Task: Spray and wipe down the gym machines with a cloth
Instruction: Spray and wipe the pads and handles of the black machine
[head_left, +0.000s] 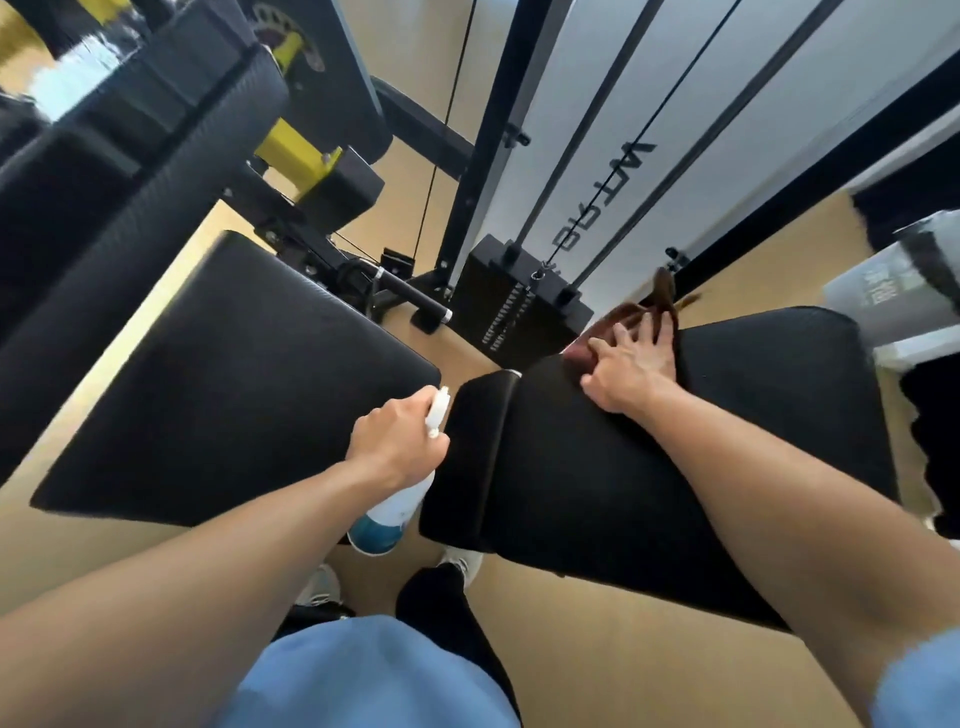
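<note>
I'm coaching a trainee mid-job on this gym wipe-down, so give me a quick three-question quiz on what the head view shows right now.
1. True or false: the left hand grips the spray bottle.
2. Multiple choice: the brown cloth lies under the right hand on: A) the floor, B) the black pad, C) the weight stack.
3. Fill in: the right hand's fingers are ____ on the cloth (spread or fisted).

Key: 1 true; 2 B; 3 spread.
</note>
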